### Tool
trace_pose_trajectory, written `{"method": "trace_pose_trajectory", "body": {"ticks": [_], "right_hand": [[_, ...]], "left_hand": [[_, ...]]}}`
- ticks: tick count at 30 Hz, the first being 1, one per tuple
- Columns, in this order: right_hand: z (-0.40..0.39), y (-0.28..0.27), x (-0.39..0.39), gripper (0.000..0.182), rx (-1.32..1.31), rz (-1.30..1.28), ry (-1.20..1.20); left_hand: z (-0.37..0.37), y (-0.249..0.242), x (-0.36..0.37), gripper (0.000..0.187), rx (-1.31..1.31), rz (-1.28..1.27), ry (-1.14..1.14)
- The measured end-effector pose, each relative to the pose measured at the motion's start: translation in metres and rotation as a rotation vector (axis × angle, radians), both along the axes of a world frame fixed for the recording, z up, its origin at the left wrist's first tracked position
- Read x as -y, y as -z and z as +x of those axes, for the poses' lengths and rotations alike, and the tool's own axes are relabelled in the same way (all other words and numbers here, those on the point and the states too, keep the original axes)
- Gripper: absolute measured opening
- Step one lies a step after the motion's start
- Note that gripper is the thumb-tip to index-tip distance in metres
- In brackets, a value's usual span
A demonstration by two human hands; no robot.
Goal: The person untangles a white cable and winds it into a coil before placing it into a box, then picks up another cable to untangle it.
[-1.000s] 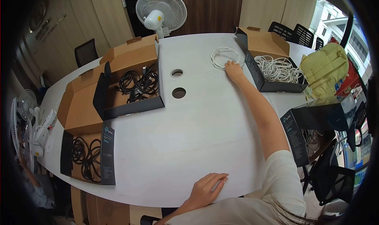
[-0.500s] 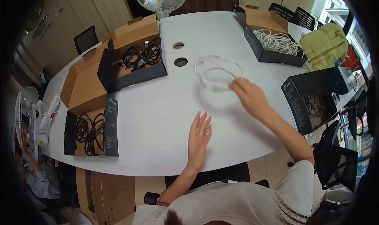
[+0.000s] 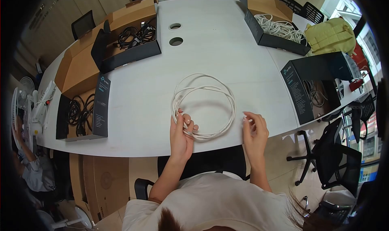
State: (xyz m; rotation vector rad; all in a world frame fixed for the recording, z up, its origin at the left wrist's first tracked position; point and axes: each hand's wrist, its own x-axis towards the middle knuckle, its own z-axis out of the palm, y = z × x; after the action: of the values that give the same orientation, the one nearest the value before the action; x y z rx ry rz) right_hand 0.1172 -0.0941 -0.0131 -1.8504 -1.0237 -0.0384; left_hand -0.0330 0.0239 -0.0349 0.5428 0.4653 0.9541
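Note:
A coil of white cable (image 3: 232, 105) is in front of me, above the near part of the white table (image 3: 137, 109). My left hand (image 3: 182, 136) grips the coil at its lower left, fingers curled round the strands. My right hand (image 3: 254, 129) is just to the right of the coil, apart from it. Its fingers are loosely bent, with thumb and fingertips separated and nothing seen between them.
Open boxes with black cables, one farther back (image 3: 133, 53) and one nearer (image 3: 103, 109), stand on the left. At the back right are a box of white cables (image 3: 279, 42) and a yellow bag (image 3: 332, 36). Another box (image 3: 300, 89) lies at the right edge. A co-worker's sleeve (image 3: 38, 174) shows far left.
The white coil has come nearer and passed from my right hand to my left, which has closed on it. My right hand has let go and drawn back toward me.

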Motion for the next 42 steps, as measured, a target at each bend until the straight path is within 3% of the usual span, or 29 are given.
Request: {"method": "trace_pose_trajectory", "body": {"ticks": [2,6,9,13,16,22,29,38,42], "right_hand": [[0.003,0.003,-0.001,0.005,0.087,-0.118,-0.024],[0.003,0.014,-0.013,0.012,0.132,-0.164,-0.121],[-0.001,0.013,-0.025,0.012,-0.281,-0.073,-0.108],[-0.003,0.003,-0.028,0.017,-0.976,0.214,-0.313],[-0.002,-0.006,-0.029,0.022,-1.056,0.217,-0.226],[0.015,0.002,-0.021,0.029,-0.885,0.179,-0.202],[0.032,-0.006,-0.011,0.025,-0.650,0.124,-0.183],[0.034,-0.013,-0.029,0.025,-0.687,0.175,-0.098],[0.039,-0.017,-0.029,0.023,-0.614,0.147,-0.112]], "left_hand": [[-0.002,0.001,0.002,0.017,0.050,0.013,0.010],[0.001,-0.001,0.005,0.016,0.142,0.041,0.058],[0.001,-0.004,0.008,0.016,0.167,0.037,0.075],[0.001,-0.010,0.007,0.016,0.121,0.121,0.027],[0.002,-0.013,0.007,0.016,0.104,0.185,0.006],[0.000,-0.015,0.003,0.022,0.094,0.093,-0.010],[-0.009,-0.014,-0.005,0.030,0.016,0.129,0.051],[-0.011,0.000,-0.003,0.033,0.274,0.205,0.483],[-0.011,-0.010,-0.006,0.034,0.267,0.231,0.381]]}}
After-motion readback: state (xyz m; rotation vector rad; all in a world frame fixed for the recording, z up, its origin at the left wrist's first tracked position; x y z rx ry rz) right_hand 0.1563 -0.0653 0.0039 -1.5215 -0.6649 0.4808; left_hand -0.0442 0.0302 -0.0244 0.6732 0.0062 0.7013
